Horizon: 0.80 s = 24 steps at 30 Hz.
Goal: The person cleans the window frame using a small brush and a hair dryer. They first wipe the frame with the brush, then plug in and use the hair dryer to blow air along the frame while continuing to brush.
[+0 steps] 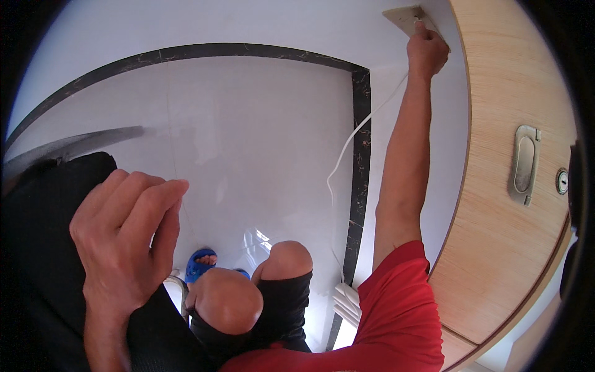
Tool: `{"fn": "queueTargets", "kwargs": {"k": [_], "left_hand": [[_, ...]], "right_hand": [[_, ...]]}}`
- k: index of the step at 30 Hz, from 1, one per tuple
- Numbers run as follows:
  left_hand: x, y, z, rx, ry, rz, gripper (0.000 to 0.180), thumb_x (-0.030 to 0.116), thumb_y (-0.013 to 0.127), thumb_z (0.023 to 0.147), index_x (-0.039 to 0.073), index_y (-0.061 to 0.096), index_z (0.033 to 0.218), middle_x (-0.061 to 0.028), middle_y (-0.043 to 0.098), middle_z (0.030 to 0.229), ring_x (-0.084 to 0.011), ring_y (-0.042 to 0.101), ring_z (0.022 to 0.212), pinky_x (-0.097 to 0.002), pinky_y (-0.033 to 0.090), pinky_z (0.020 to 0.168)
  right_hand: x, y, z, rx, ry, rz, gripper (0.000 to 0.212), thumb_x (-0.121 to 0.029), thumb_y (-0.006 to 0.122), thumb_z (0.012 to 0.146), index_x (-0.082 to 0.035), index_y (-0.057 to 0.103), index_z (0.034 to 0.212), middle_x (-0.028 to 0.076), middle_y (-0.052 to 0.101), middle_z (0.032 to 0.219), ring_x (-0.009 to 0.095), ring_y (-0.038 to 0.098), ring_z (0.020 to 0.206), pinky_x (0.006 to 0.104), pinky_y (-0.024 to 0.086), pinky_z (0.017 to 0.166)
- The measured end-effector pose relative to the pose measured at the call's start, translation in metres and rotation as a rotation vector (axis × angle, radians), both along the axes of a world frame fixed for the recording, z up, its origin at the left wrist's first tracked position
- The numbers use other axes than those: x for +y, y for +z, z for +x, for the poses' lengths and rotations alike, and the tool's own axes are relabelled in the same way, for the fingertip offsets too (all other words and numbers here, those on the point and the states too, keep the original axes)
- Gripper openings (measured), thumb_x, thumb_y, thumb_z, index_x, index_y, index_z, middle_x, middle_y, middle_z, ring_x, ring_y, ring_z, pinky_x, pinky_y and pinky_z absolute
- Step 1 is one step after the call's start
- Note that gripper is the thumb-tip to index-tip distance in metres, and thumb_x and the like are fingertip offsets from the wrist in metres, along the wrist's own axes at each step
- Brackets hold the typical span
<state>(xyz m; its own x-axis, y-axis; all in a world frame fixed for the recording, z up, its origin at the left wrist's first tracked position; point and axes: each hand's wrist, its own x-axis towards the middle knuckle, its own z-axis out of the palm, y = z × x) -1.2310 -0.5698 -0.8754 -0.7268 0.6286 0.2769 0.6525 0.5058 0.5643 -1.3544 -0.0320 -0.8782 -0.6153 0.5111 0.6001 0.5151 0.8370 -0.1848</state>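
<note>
My right hand (427, 51) reaches far out to a wall socket plate (404, 18) at the upper right. Its fingers are pinched against the plate around a small whitish plug (418, 22), mostly hidden by them. A white cord (347, 144) hangs from behind my right wrist and runs down along the wall to the floor. My left hand (133, 232) is raised at the left in front of a black padded surface (37, 248). Its fingers are curled, with the thumb close to the index finger, and nothing shows in it.
A light wood cabinet (496, 93) with a recessed metal handle (525, 164) and a lock (561, 181) stands close on the right. Dark skirting (361, 124) edges the pale tiled floor (260, 136). White slatted objects (347, 304) lie near the cord's lower end. Below are my knees and a blue sandal (197, 266).
</note>
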Motion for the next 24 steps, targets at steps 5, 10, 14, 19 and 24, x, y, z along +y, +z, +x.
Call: {"fn": "queueTargets", "kwargs": {"k": [5,10,14,19,24], "left_hand": [[0.001,0.000,0.000,-0.023,0.009,0.016,0.019,-0.004,0.081,0.081,0.002,0.076,0.099,-0.0092,0.070,0.081,-0.0214,0.065,0.069,-0.0327,0.049,0.057],[0.000,0.005,-0.004,-0.042,-0.003,0.007,0.020,-0.004,0.081,0.081,0.001,0.076,0.099,-0.0097,0.070,0.082,-0.0222,0.066,0.070,-0.0331,0.048,0.058],[-0.003,0.004,0.001,-0.095,-0.010,-0.044,0.028,-0.009,0.079,0.081,0.002,0.074,0.106,-0.0108,0.071,0.089,-0.0238,0.067,0.076,-0.0351,0.050,0.063],[0.009,0.004,-0.016,-0.019,-0.008,-0.010,0.023,-0.006,0.079,0.084,0.002,0.075,0.105,-0.0115,0.070,0.087,-0.0262,0.068,0.075,-0.0350,0.052,0.064],[0.012,0.007,-0.019,0.011,0.054,-0.008,0.023,-0.007,0.078,0.088,0.003,0.076,0.108,-0.0123,0.072,0.093,-0.0285,0.071,0.082,-0.0367,0.056,0.073]], "right_hand": [[0.000,-0.017,-0.015,0.184,-0.010,-0.103,0.041,-0.044,0.076,0.098,-0.005,0.087,0.097,0.020,0.082,0.099,0.041,0.078,0.098,0.0584,0.059,0.088],[-0.008,0.016,-0.018,-0.060,-0.123,-0.121,0.046,-0.050,0.076,0.095,-0.006,0.088,0.101,0.018,0.083,0.108,0.038,0.078,0.107,0.0489,0.060,0.095],[-0.013,-0.012,-0.022,0.127,-0.097,-0.134,0.047,-0.052,0.071,0.099,-0.008,0.087,0.101,0.019,0.082,0.107,0.041,0.077,0.103,0.0593,0.058,0.090],[0.018,-0.027,-0.021,0.032,-0.087,-0.192,0.059,-0.053,0.072,0.098,-0.001,0.076,0.126,0.026,0.074,0.131,0.048,0.068,0.125,0.0598,0.053,0.103],[-0.126,-0.096,0.055,0.381,-0.136,-0.120,0.062,-0.029,0.074,0.101,0.006,0.052,0.148,0.028,0.059,0.142,0.050,0.054,0.135,0.0621,0.042,0.113]]}}
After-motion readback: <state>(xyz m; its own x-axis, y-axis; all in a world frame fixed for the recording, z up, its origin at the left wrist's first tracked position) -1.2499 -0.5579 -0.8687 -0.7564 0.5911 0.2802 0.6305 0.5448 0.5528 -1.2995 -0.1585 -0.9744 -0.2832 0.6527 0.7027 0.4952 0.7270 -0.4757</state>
